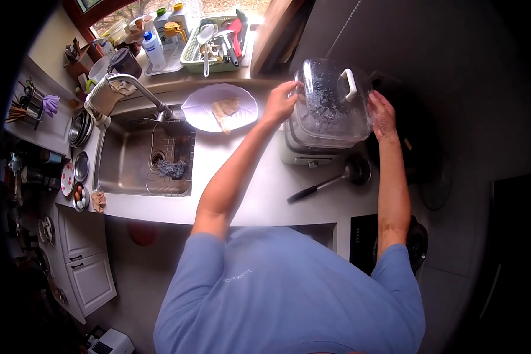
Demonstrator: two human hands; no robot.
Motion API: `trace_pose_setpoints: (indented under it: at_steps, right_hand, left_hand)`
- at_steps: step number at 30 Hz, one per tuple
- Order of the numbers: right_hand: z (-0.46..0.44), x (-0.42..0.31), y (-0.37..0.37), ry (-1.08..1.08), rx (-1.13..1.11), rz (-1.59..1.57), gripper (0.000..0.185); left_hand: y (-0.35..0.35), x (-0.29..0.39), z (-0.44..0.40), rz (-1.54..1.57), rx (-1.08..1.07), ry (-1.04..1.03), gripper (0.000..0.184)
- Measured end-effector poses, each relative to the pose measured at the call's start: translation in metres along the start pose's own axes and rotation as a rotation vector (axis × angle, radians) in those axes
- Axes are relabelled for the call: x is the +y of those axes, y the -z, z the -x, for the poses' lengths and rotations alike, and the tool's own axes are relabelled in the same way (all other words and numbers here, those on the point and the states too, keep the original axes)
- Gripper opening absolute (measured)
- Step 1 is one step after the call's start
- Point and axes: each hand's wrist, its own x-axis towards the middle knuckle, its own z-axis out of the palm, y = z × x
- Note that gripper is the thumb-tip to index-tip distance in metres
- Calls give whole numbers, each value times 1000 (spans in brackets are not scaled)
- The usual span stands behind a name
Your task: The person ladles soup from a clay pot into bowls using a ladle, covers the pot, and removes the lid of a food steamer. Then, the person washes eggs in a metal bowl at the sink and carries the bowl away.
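An electric food steamer (312, 154) with a pale base stands on the counter, with a clear steamer tier above it. Its clear lid (324, 97) has a white handle and is fogged with droplets inside. My left hand (281, 101) is closed on the left side of the clear tier, near the lid's rim. On the opposite side, my right hand (383, 114) has its fingers at the tier's edge. Whether the tier is lifted off the base I cannot tell. In front of the steamer lies a dark ladle (356, 170) with a black handle.
Left of the steamer is a white leaf-shaped plate (194, 109) with a crumpled tan cloth or paper on it. A steel sink (121, 162) with a faucet (138, 82) is further left. Behind stands a green dish rack (189, 58) with utensils. A dark wok area lies right.
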Motion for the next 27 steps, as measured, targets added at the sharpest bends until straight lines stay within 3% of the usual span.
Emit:
trace_pose_setpoints:
  at_steps: [4, 7, 8, 9, 11, 12, 13, 15, 17, 19, 23, 27]
  right_hand:
    - [-4, 5, 10, 51, 40, 150, 46]
    - [-33, 24, 40, 93, -9, 160, 40]
    - [-53, 39, 72, 293, -55, 269, 36]
    - [-49, 24, 71, 347, 111, 491, 37]
    - [-3, -25, 39, 510, 213, 485, 45]
    - [22, -47, 11, 480, 244, 379, 46]
    - [53, -63, -24, 537, 177, 306, 43]
    - [88, -53, -64, 616, -69, 172, 40]
    - [124, -31, -123, 705, -490, 90, 29]
    - [159, 6, -176, 498, -775, 369, 19]
    - [241, 92, -243, -12, -1276, 305, 26]
    - [302, 137, -259, -252, -1376, 422, 31]
  left_hand:
    - [4, 26, 10, -160, -47, 76, 43]
    - [3, -10, 10, -267, 61, -155, 41]
    - [2, -13, 14, -178, 151, -137, 42]
    - [5, -24, 17, -162, 211, -209, 45]
    - [38, 70, 64, 167, 169, 5, 45]
    - [58, 108, 89, 362, 83, 94, 41]
    - [76, 134, 113, 439, 23, 134, 38]
    - [105, 184, 164, 618, -134, -33, 37]
    - [113, 231, 200, 774, -267, -195, 69]
    - [120, 285, 225, 647, -323, -405, 83]
    - [124, 346, 258, 487, -314, -769, 88]
    - [132, 362, 292, 529, -188, -1144, 88]
